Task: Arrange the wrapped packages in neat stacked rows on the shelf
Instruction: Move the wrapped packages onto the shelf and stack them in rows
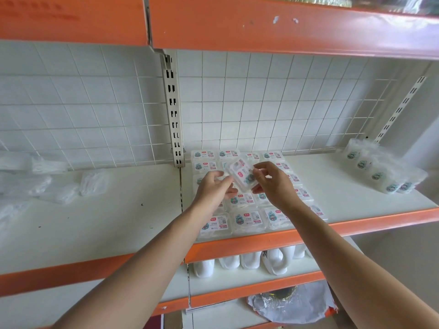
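A small clear wrapped package with a pink and teal label is held tilted in the air between both hands, above the rows. My left hand pinches its left edge and my right hand pinches its right edge. Below them several like packages lie flat in neat rows on the white shelf, from the back grid to the orange front lip. My arms hide parts of the middle rows.
A clear bag of more packages lies at the shelf's back right. Loose clear wrappers lie on the left shelf. A slotted upright divides the two bays. White bottles stand on the shelf below.
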Available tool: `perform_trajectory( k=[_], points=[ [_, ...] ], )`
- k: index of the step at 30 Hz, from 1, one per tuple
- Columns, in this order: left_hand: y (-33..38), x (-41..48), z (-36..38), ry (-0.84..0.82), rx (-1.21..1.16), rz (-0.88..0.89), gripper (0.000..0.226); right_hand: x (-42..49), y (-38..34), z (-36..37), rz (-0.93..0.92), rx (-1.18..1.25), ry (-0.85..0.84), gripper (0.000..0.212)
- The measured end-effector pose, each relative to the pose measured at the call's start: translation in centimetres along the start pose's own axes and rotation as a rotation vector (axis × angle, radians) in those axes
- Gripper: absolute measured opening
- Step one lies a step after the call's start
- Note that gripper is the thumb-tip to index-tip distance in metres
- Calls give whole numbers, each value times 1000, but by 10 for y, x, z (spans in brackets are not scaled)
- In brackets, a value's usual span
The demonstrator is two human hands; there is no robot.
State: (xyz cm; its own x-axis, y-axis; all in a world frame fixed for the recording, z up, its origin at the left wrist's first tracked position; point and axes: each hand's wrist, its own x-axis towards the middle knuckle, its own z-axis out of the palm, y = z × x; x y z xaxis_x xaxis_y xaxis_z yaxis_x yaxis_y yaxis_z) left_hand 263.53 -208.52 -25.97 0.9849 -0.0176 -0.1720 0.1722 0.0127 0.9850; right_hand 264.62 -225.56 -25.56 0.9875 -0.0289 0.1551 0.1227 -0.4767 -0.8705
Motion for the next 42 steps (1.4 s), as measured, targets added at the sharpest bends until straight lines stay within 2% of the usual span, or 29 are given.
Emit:
perform_trajectory(
  k=[3, 6, 8, 10, 14, 16, 19, 22, 26, 31, 35, 38, 42],
  points=[
    [-1, 0, 5, -5, 54, -34, 37, -2, -1, 0, 51, 129, -25, 25],
    [-2, 0, 6, 53, 109, -7, 27, -4, 1, -5, 111, 190, -169, 40],
    [-3, 2, 5, 51, 108, -4, 22, -5, 4, -7, 112, 141, -255, 45],
    [-1, 3, 5, 50, 115, 1, 22, -5, 10, -7, 85, 83, -267, 53],
    [2, 6, 2, 68, 237, 64, 26, -1, 19, -9, -69, -193, -148, 73],
    [3, 7, 2, 65, 273, 90, 26, -1, 18, -10, -179, -269, -137, 76],
    [4, 8, 2, 58, 333, 140, 25, -1, 16, -9, -318, -347, -222, 72],
    [3, 10, 0, 73, 374, 168, 24, -1, 17, -5, -358, -429, -251, 68],
    [-1, 12, -10, 113, 482, 225, 30, 2, 26, -1, -304, -479, -169, 70],
    [-12, 10, -24, 95, 880, 423, 37, 8, 37, 3, -209, -574, -166, 70],
    [-23, 7, -29, 60, 1149, 462, 41, 11, 37, 10, -197, -640, -191, 62],
    [-28, 5, -30, 53, 1230, 483, 43, 11, 36, 14, -206, -705, -192, 50],
    [-30, 6, -29, 53, 1268, 492, 40, 11, 38, 15, -206, -704, -199, 44]
  ],
)
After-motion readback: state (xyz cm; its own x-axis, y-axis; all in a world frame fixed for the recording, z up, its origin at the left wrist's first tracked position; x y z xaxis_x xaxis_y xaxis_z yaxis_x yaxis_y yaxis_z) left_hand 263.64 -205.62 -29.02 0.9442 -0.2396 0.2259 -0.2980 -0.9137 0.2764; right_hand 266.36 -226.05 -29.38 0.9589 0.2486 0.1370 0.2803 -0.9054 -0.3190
